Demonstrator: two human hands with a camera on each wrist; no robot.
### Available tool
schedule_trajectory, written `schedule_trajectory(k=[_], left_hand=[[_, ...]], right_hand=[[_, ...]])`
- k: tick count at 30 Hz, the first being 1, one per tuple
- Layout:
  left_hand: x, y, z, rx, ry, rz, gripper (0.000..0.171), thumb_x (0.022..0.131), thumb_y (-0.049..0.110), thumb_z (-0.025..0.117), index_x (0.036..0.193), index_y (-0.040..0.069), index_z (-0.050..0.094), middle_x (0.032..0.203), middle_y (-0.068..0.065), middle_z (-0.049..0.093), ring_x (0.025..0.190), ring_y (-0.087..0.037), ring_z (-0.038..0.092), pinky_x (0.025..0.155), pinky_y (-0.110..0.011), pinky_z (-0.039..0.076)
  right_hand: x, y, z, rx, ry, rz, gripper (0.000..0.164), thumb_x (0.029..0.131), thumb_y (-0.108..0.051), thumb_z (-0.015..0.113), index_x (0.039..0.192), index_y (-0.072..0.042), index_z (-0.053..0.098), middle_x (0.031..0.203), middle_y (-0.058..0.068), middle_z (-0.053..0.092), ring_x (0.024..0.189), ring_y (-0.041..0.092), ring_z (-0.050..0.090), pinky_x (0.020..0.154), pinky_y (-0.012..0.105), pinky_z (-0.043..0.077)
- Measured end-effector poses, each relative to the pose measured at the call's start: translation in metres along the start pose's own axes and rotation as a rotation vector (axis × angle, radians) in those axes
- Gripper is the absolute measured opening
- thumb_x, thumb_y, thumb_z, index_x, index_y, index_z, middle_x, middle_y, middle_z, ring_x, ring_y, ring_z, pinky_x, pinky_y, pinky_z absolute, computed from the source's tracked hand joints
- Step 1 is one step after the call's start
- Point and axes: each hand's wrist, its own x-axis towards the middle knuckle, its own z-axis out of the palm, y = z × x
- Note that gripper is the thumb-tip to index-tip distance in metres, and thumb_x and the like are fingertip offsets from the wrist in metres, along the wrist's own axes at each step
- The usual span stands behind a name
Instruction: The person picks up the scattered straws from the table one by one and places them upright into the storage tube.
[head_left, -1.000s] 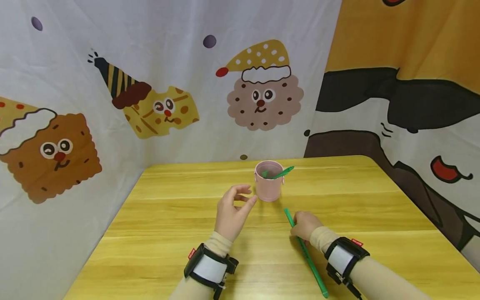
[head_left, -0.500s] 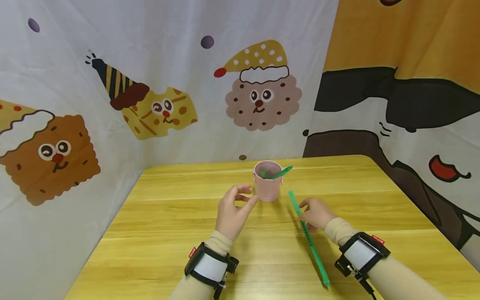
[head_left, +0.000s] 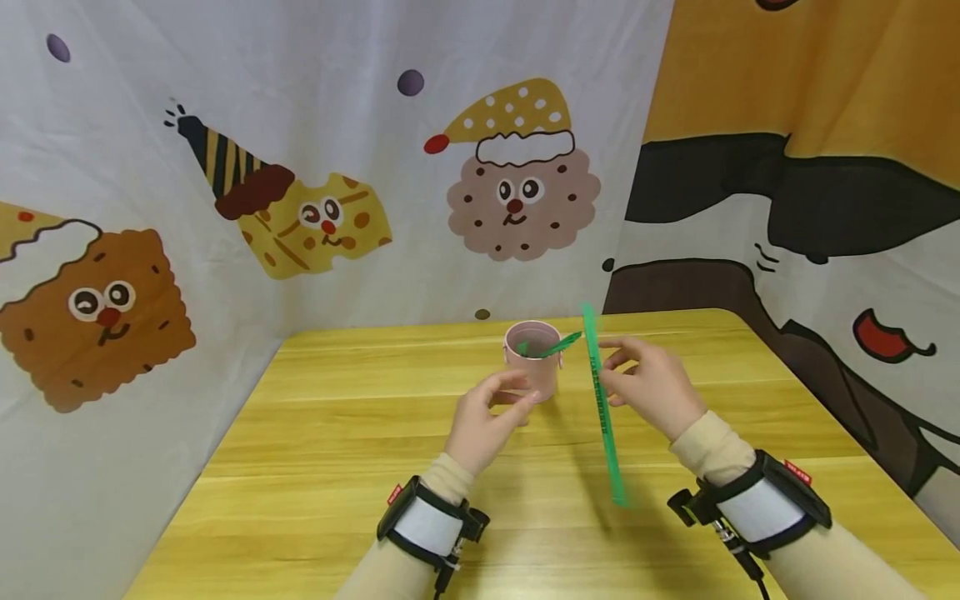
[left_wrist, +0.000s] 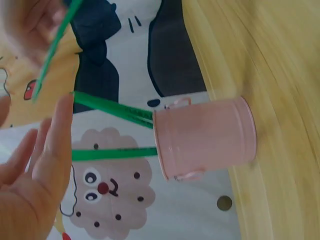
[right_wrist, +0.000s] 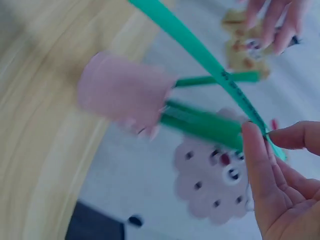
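Note:
My right hand pinches a long green wrapped straw between thumb and fingertips. Dark print runs along the straw, which stands nearly upright above the table. Just left of it is a small pink bucket with side handles. Several similar green straws lean in the bucket, their ends sticking out past its rim. My left hand hovers in front of the bucket with loosely bent fingers and nothing in them. In the right wrist view the held straw crosses in front of the ones in the bucket.
The yellow wood-grain table ends at a white cloth backdrop printed with cartoon biscuits and cheese. Black straps with small cameras sit on both wrists, with a cable hanging from each.
The right hand has lifted the straw off the table and moved it away from me and up beside the bucket, turning it upright. The left hand has shifted slightly right.

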Motion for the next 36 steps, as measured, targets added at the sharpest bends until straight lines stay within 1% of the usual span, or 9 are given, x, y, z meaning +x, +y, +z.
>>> schedule_trajectory(k=[5,9,13,18,22,26,28,31,36], left_hand=[[-0.001,0.004,0.011,-0.039,-0.121,-0.020,0.043,0.094,0.020,0.069,0.132,0.002,0.060,0.121,-0.018,0.068,0.104,-0.030,0.068,0.075,-0.024,0.059],[-0.002,0.004,0.017,-0.089,-0.146,-0.018,0.038,0.094,0.015,0.069,0.128,0.001,0.062,0.117,-0.020,0.069,0.098,-0.030,0.070,0.073,-0.028,0.061],[-0.003,0.006,0.017,-0.104,-0.118,-0.009,0.029,0.093,0.013,0.069,0.121,0.004,0.067,0.109,-0.019,0.071,0.091,-0.026,0.071,0.068,-0.030,0.062],[-0.003,0.006,0.016,-0.100,-0.098,-0.006,0.025,0.093,0.012,0.069,0.117,0.003,0.068,0.104,-0.019,0.071,0.088,-0.024,0.071,0.066,-0.031,0.062],[-0.003,0.006,0.014,-0.097,-0.085,0.004,0.027,0.093,0.012,0.069,0.117,-0.001,0.067,0.103,-0.021,0.070,0.087,-0.023,0.071,0.067,-0.036,0.062],[-0.001,0.005,0.011,-0.093,-0.063,0.019,0.028,0.093,0.013,0.070,0.116,-0.002,0.067,0.101,-0.022,0.069,0.087,-0.022,0.071,0.066,-0.034,0.062],[0.001,0.005,0.009,-0.089,-0.040,0.029,0.027,0.092,0.013,0.071,0.115,-0.001,0.067,0.101,-0.021,0.070,0.087,-0.023,0.071,0.066,-0.031,0.062],[0.006,0.008,0.004,-0.092,0.012,0.057,0.026,0.092,0.012,0.071,0.113,-0.002,0.067,0.100,-0.022,0.070,0.087,-0.025,0.070,0.067,-0.032,0.062],[0.022,0.017,-0.012,-0.071,0.133,0.126,0.023,0.090,0.008,0.072,0.110,-0.003,0.068,0.096,-0.023,0.070,0.080,-0.019,0.068,0.070,-0.035,0.062]], right_hand=[[-0.008,-0.027,0.011,0.116,0.038,-0.128,0.041,0.092,-0.005,0.064,0.132,0.001,0.058,0.101,0.020,0.067,0.074,0.025,0.071,0.060,0.027,0.060],[-0.010,-0.037,0.021,0.153,0.039,-0.181,0.037,0.092,-0.004,0.066,0.129,-0.001,0.061,0.099,0.018,0.067,0.076,0.026,0.072,0.061,0.029,0.060],[-0.010,-0.039,0.028,0.138,0.043,-0.211,0.036,0.091,-0.002,0.066,0.127,-0.002,0.063,0.097,0.016,0.069,0.076,0.024,0.072,0.060,0.028,0.059],[-0.010,-0.038,0.030,0.123,0.040,-0.221,0.036,0.091,-0.004,0.067,0.127,-0.004,0.064,0.097,0.015,0.070,0.077,0.022,0.071,0.058,0.029,0.058],[-0.009,-0.036,0.028,0.166,0.020,-0.195,0.035,0.093,-0.006,0.066,0.128,-0.004,0.063,0.100,0.017,0.068,0.076,0.020,0.069,0.058,0.028,0.059],[-0.010,-0.033,0.024,0.180,0.017,-0.168,0.034,0.094,-0.008,0.065,0.128,-0.004,0.063,0.099,0.017,0.066,0.073,0.017,0.067,0.059,0.027,0.060],[-0.010,-0.030,0.024,0.171,0.020,-0.164,0.033,0.094,-0.007,0.063,0.127,-0.003,0.063,0.098,0.017,0.066,0.071,0.015,0.067,0.060,0.027,0.060],[-0.011,-0.023,0.025,0.155,0.023,-0.148,0.032,0.094,-0.008,0.062,0.125,-0.002,0.063,0.097,0.017,0.067,0.070,0.015,0.068,0.060,0.026,0.059],[-0.016,-0.009,0.029,0.138,0.002,-0.085,0.032,0.094,-0.009,0.060,0.125,-0.004,0.064,0.097,0.016,0.068,0.071,0.015,0.068,0.060,0.025,0.059]])
